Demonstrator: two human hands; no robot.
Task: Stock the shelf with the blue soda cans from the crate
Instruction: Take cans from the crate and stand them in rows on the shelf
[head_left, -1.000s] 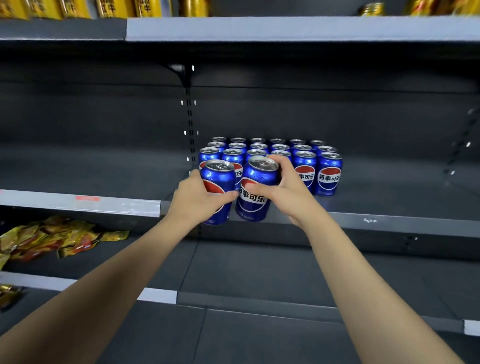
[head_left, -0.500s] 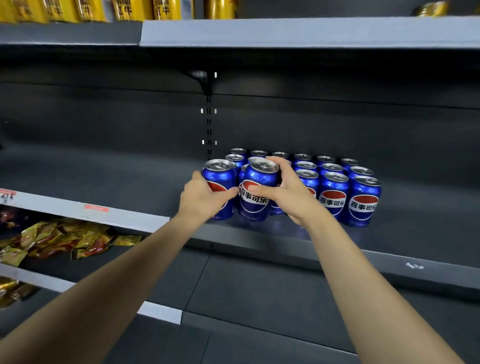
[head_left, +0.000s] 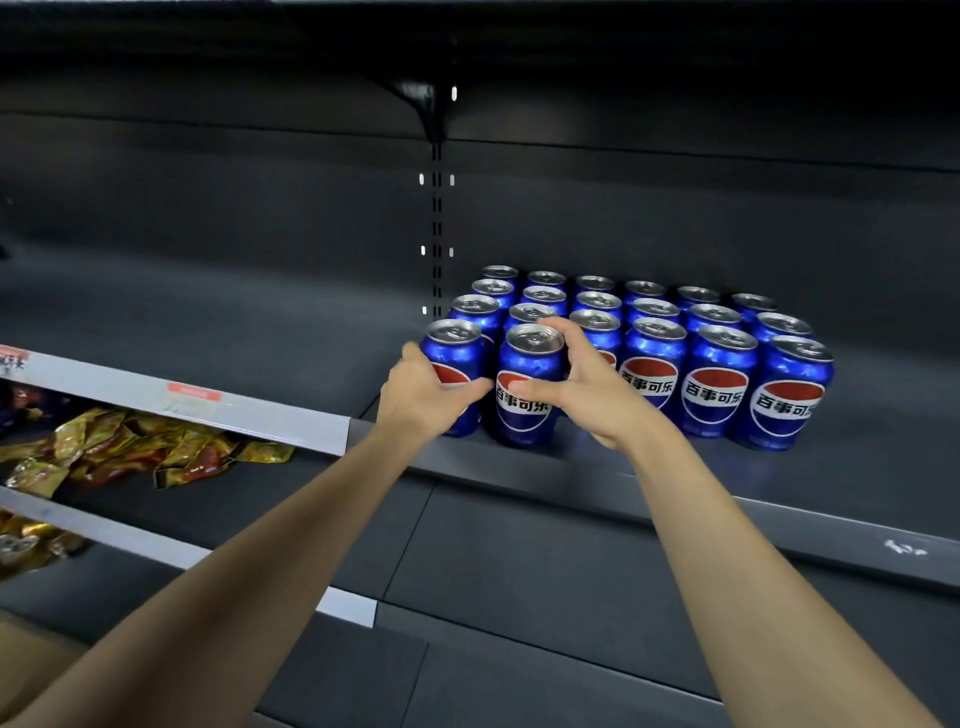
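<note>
Several blue soda cans (head_left: 714, 384) stand in rows on the dark shelf (head_left: 597, 470). My left hand (head_left: 423, 397) grips the front-left can (head_left: 454, 353), which stands on the shelf near its front edge. My right hand (head_left: 587, 387) grips the can beside it (head_left: 527, 387), fingers over its rim and thumb across the label. Both cans are upright and close the front row's left end. The crate is out of view.
The left part of the shelf (head_left: 208, 312) is bare and dark. Orange and yellow snack packets (head_left: 135, 452) lie on the shelf below at left. A shelf bracket and slotted upright (head_left: 436, 156) run behind the cans. Lower shelves (head_left: 519, 561) show below my arms.
Both hands have pushed their cans further onto the shelf, up to the front row. The camera has moved closer and tilted down, so the upper shelf has left the view.
</note>
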